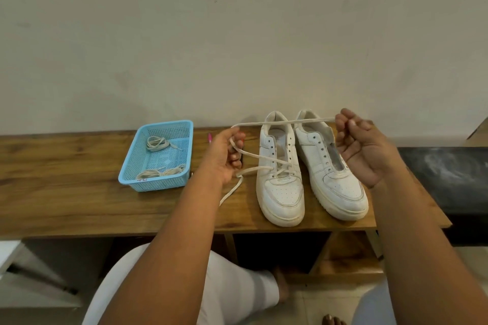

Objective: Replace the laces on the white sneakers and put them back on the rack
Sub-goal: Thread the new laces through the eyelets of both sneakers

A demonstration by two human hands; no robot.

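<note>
I'm partway through lacing the left sneaker (pixel 281 169), which sits beside the unlaced right sneaker (pixel 330 163) on the counter (pixel 66 192); only its lowest eyelets are threaded. My left hand (pixel 224 158) curls round one stretch of the lace (pixel 277 122) and my right hand (pixel 361 145) seems to pinch its far end. Next I should free an end and feed it through the next open eyelet.

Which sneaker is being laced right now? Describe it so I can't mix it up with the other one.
On the wooden bench, right of the blue basket, two white sneakers stand side by side. It is the left sneaker, nearer the basket: a lace crosses its lowest eyelets, while the right sneaker has empty eyelets.
</note>
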